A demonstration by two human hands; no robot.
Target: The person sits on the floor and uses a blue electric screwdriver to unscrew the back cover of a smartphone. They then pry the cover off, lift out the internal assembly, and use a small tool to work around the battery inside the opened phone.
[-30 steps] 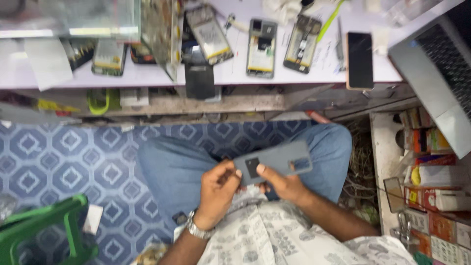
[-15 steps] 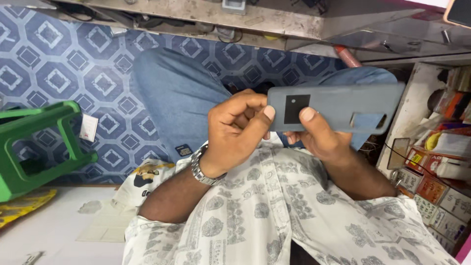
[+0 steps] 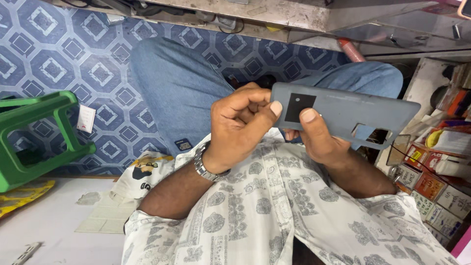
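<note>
A flat grey phone back cover (image 3: 353,110) with a black square patch and a rectangular cut-out is held over my lap. My left hand (image 3: 240,122), with a metal watch on its wrist, curls around the cover's left end, thumb pressed on the edge beside the black patch. From underneath, my right hand (image 3: 314,135) grips the same cover, its thumb resting on the face just right of the patch. The fingers of both hands behind the cover are hidden. Blue jeans (image 3: 181,88) and a patterned white shirt (image 3: 274,211) lie below the hands.
A green plastic stool (image 3: 29,132) stands at the left on blue patterned floor tiles (image 3: 64,54). Stacked small boxes (image 3: 436,181) fill shelves at the right. A workbench underside (image 3: 274,12) runs along the top, with a reddish tube (image 3: 349,49) beneath it.
The view has dropped from the workbench with its opened phones down to my lap. Hands and cover now appear larger and closer; both hands keep hold of the cover.
</note>
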